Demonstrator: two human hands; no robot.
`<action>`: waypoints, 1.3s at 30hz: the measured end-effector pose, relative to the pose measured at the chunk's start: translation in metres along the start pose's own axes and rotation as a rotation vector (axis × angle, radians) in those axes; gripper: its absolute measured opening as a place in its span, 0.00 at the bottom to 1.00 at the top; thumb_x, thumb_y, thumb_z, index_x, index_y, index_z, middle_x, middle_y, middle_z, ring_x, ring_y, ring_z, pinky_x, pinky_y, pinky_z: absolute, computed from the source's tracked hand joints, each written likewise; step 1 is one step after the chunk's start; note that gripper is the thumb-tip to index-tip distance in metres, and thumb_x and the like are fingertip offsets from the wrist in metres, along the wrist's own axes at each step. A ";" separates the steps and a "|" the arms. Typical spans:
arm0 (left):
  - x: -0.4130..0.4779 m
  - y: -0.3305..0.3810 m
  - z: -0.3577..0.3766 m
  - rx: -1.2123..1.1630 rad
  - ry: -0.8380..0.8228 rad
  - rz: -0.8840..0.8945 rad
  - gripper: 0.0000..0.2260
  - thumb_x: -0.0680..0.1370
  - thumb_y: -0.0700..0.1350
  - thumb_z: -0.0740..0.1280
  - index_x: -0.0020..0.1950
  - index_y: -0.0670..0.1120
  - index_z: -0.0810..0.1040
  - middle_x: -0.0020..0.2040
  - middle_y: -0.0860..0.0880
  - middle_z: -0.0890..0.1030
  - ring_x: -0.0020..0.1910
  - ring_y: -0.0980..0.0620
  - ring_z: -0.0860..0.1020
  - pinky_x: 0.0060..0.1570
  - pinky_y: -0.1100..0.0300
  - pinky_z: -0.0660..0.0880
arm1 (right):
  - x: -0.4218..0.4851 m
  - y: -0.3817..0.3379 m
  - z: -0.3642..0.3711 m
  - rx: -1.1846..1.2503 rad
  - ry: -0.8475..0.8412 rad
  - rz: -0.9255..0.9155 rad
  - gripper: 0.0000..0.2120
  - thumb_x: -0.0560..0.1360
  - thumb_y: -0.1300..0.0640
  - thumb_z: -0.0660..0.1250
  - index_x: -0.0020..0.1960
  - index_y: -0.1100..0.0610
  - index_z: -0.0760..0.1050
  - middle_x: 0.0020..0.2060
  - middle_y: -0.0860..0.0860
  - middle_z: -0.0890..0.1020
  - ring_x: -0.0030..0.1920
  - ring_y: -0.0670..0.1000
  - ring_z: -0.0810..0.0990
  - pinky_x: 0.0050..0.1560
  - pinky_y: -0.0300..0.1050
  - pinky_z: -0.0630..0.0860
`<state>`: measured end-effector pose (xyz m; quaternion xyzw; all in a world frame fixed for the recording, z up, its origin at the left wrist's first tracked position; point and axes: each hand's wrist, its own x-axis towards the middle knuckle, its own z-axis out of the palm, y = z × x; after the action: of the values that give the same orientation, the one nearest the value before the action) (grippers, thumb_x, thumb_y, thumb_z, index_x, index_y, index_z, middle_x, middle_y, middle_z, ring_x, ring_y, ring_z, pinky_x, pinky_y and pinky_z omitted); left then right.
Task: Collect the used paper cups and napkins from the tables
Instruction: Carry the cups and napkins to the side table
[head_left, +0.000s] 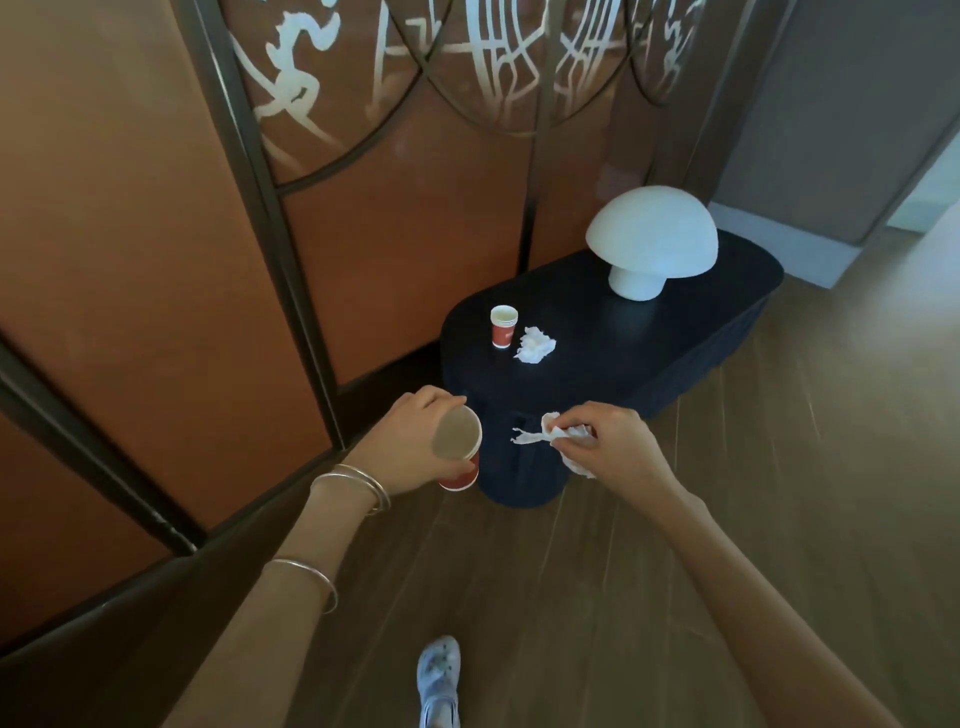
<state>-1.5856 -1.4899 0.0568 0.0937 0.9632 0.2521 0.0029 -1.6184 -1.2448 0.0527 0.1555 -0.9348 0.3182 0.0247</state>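
Left hand (410, 441) grips a red paper cup (458, 436), right hand (618, 447) pinches a crumpled napkin (553, 426), both off the desk (623, 353) at its end opposite the lamp (652, 234); second cup (504, 327) and second napkin (535, 345) sit between hands and lamp.

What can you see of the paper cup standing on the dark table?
The paper cup is red outside with a small white mark, a white rim and a pale inside. The rim looks layered, perhaps nested cups. It stands upright, mouth open, toward the near left end of the dark table. A crumpled napkin lies close on its right; whether they touch is unclear. Any contents cannot be told.
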 end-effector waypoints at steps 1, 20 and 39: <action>0.019 -0.008 -0.001 -0.004 -0.007 0.009 0.35 0.67 0.55 0.73 0.71 0.51 0.63 0.65 0.54 0.66 0.63 0.53 0.65 0.59 0.62 0.62 | 0.019 0.003 0.003 -0.002 0.002 0.008 0.03 0.70 0.52 0.69 0.43 0.47 0.81 0.41 0.45 0.81 0.41 0.47 0.78 0.42 0.49 0.76; 0.369 -0.113 -0.021 -0.034 -0.102 0.183 0.35 0.68 0.56 0.72 0.71 0.49 0.63 0.65 0.54 0.66 0.61 0.54 0.64 0.57 0.62 0.64 | 0.329 0.082 0.026 -0.085 0.024 0.196 0.05 0.70 0.52 0.70 0.46 0.48 0.80 0.42 0.43 0.81 0.43 0.47 0.78 0.44 0.48 0.76; 0.602 -0.180 0.081 -0.071 -0.114 0.077 0.31 0.70 0.57 0.70 0.69 0.52 0.64 0.65 0.58 0.64 0.63 0.56 0.63 0.54 0.57 0.72 | 0.533 0.218 0.094 0.000 -0.079 0.312 0.05 0.71 0.54 0.70 0.47 0.51 0.80 0.43 0.44 0.81 0.42 0.45 0.78 0.41 0.42 0.75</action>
<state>-2.2048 -1.4950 -0.0759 0.1447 0.9475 0.2803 0.0515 -2.1874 -1.2846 -0.0730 0.0208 -0.9479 0.3119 -0.0620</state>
